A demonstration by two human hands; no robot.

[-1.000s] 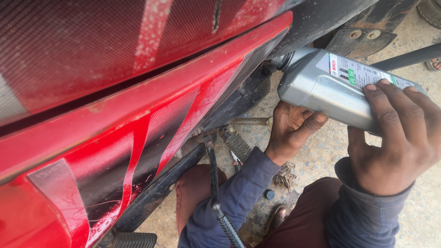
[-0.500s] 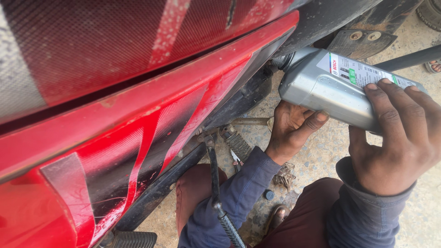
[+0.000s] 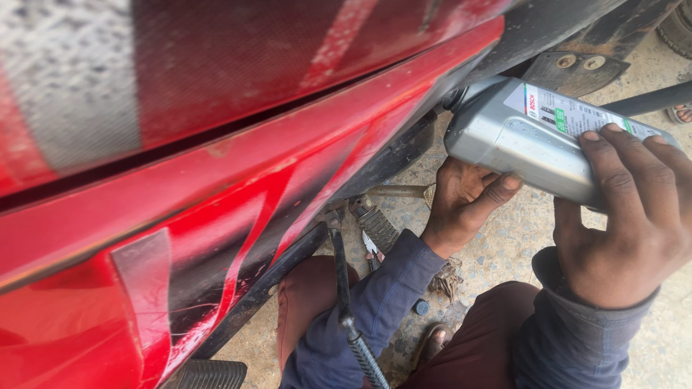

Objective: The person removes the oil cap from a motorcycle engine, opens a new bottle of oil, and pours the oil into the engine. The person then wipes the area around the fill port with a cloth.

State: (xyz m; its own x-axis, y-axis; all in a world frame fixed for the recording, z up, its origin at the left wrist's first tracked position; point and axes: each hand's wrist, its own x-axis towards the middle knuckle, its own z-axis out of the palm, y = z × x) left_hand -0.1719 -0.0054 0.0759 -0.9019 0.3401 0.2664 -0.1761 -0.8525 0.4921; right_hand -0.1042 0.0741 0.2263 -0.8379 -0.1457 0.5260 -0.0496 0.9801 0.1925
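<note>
Beside the red motorcycle panel (image 3: pixel 288 187), we tip the grey oil bottle (image 3: pixel 519 137), neck hidden underneath; left hand (image 3: pixel 465 205) cups it, right hand (image 3: pixel 634 216) clamps its base. Pouring looks underway, not finished.

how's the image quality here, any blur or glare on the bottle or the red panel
Head view: even daylight with no hard shadows; the grey bottle and both hands, left hand and right hand, are sharp, with a soft sheen on the bottle; the red panel close to the lens is soft, blurriest at the upper left, with faint pale reflections.
</note>
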